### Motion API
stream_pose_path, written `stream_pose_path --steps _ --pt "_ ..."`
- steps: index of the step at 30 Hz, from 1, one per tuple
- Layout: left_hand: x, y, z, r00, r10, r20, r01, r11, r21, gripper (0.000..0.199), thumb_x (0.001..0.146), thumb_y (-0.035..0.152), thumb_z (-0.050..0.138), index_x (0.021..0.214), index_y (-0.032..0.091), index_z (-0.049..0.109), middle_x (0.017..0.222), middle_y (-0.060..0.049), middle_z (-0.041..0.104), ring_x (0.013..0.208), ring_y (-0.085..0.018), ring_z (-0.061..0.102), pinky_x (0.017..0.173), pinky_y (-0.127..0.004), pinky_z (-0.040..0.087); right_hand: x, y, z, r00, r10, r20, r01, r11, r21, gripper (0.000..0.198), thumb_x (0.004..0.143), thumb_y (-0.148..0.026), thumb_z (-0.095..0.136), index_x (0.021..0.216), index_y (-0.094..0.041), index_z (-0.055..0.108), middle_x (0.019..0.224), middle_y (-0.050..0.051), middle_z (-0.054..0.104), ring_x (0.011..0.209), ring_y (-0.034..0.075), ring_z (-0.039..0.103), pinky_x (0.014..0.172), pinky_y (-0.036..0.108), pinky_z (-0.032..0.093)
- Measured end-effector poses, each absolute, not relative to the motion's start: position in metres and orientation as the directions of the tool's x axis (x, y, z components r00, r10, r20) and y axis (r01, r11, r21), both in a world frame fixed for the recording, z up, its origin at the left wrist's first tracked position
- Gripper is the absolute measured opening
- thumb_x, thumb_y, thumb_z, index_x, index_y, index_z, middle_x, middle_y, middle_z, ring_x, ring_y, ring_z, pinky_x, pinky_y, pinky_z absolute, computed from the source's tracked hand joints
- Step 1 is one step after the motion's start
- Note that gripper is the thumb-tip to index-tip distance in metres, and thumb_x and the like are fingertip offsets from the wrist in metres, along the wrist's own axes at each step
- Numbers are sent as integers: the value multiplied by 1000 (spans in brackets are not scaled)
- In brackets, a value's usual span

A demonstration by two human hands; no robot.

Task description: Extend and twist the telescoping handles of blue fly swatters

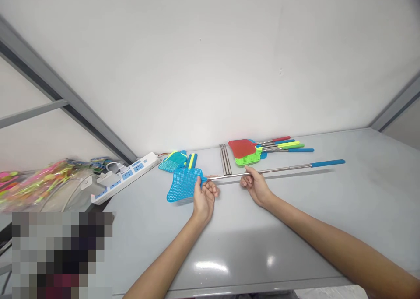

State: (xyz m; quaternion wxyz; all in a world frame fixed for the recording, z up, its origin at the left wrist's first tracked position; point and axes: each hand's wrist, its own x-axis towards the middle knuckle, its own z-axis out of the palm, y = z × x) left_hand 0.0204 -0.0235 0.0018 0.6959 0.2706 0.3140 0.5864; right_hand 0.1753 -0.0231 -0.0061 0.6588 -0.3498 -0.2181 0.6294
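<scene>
A blue fly swatter with a long metal rod and a blue grip lies across both my hands, its rod extended to the right. My left hand is closed around the neck, thumb against the edge of the mesh head. On the middle of the rod, my right hand pinches with thumb and fingers. Beyond the rod, several bare metal rods lie side by side. Behind my right hand rests a pile of swatters, with a red swatter head above a green swatter head.
Loose blue swatter heads and short blue and yellow grips lie at the back left. A white power strip with plugs runs along the table's left side, beside plastic-wrapped colourful items. A wall rises behind the grey table.
</scene>
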Motion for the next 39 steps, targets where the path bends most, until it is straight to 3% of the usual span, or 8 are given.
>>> stream_pose_path --steps 3,7,39 --pt "20 -23 2 52 992 -118 -651 123 749 39 80 42 33 74 11 57 44 3 40 39 -8 38 46 -22 34 176 -20 -8 321 935 -151 -676 115 -728 46 66 -29 57 38 -19 21 33 -9 18 34 7 29 40 24 29" --pt "20 -23 3 -7 991 -134 -655 97 749 40 80 41 33 74 10 58 43 4 38 38 -7 36 46 -22 35 179 -18 -7 441 880 -175 -678 199 -708 44 66 -28 56 40 -19 22 34 -9 16 34 6 25 38 23 28" --pt "19 -20 1 61 991 -116 -592 129 796 36 79 43 34 72 13 54 42 3 41 39 -8 39 44 -21 33 181 -18 -7 376 914 -149 -651 146 -745 43 70 -30 52 38 -19 25 34 -7 21 35 7 31 41 25 31"
